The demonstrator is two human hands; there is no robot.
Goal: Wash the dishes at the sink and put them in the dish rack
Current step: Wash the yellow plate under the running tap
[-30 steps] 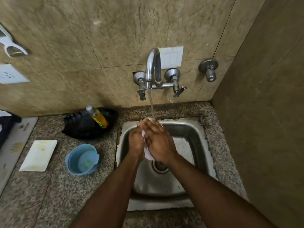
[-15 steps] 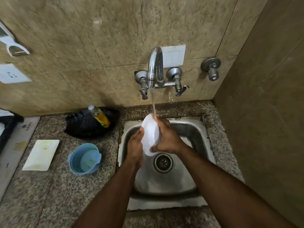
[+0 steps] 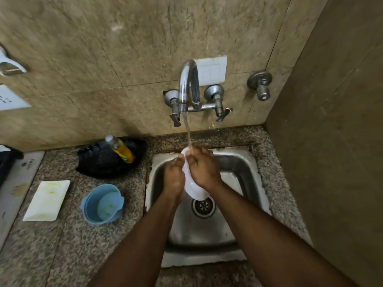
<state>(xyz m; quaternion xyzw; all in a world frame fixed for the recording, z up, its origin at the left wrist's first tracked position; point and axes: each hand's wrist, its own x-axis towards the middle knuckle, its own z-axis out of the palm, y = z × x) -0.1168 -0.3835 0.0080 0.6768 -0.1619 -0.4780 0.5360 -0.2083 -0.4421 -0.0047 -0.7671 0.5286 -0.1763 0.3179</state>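
Over the sink (image 3: pixel 244 168), under the tap (image 3: pixel 187 85) stream, a white dish (image 3: pixel 193 191) is held on edge, gripped by the left hand (image 3: pixel 174 177) at 9 o'clock and the right hand (image 3: pixel 204 168) at 3.

My left hand (image 3: pixel 173 176) and right hand (image 3: pixel 204 170) are bare: no gloves, rings or watch. Both forearms, entering from the lower frame edge, are unsleeved throughout.

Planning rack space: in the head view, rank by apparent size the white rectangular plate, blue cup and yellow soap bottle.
1. white rectangular plate
2. blue cup, somewhat smaller
3. yellow soap bottle, smallest, though farther from the camera, so unsure
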